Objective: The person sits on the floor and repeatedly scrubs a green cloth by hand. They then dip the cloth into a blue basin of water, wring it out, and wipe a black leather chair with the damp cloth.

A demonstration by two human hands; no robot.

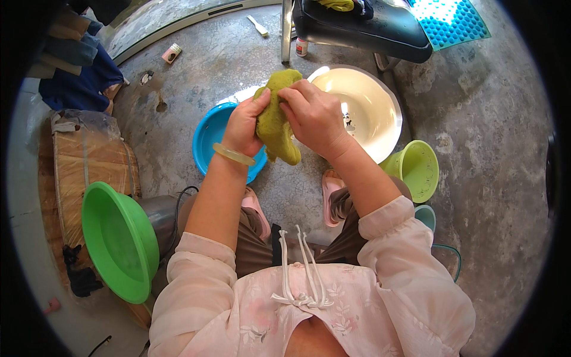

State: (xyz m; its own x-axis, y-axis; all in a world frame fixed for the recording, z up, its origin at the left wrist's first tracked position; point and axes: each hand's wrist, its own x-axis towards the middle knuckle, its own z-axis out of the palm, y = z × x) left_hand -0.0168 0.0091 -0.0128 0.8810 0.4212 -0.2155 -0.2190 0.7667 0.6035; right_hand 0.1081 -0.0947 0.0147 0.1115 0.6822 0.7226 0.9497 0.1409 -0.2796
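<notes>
A fuzzy yellow-green cloth (277, 125) is bunched between my two hands, above the floor. My left hand (246, 122), below a pale bangle, grips its left side with the thumb on top. The fingers of my right hand (314, 114) pinch its upper right edge. Beneath and to the left of my left hand stands a blue plastic basin (207, 138), partly hidden by the hand and arm. A large cream basin (379, 107) with a small panda picture inside lies beyond my right hand. Whether the cloth is wet, I cannot tell.
A green basin (118, 241) stands tilted at left, near a wrapped cardboard box (71, 165). A lime bucket (419, 172) stands at right. A black-seated chair (361, 33), a white bottle (301, 47), a white brush (258, 26) and a blue bumpy mat (459, 26) are farther off.
</notes>
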